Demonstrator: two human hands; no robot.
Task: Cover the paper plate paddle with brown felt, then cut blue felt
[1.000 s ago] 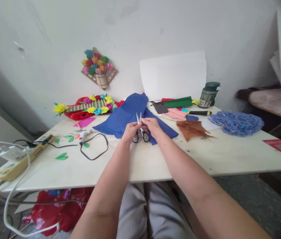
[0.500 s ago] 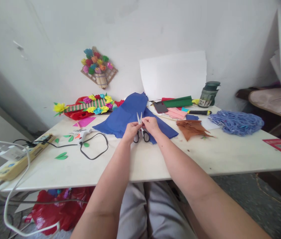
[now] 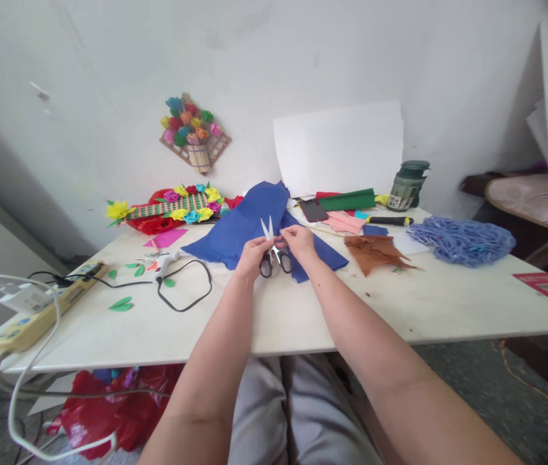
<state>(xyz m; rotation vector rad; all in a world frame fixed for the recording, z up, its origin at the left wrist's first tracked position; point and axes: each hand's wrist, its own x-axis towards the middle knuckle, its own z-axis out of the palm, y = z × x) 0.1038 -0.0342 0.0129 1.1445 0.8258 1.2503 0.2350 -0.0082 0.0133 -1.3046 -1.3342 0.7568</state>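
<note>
Black-handled scissors [image 3: 267,230] point away from me over a large blue sheet [image 3: 235,229] of paper or cloth, blades slightly apart. My left hand [image 3: 253,253] is closed around their middle, its fingers hiding the pivot. Just to the right, my right hand [image 3: 299,241] has its thumb and forefinger pinched together beside the blades. Something small and dark shows between the fingertips of the two hands, too small to name.
To the left lie a glue gun [image 3: 165,259] with its looped cord, green paper leaves [image 3: 121,304] and a power strip [image 3: 46,313]. Brown crepe paper [image 3: 371,252], a phone [image 3: 313,210], blue twine [image 3: 463,240] and a dark jar [image 3: 407,186] are on the right.
My right hand has drawn slightly to the right, widening the gap between my hands. The scissors' tips have swung a little to the left.
</note>
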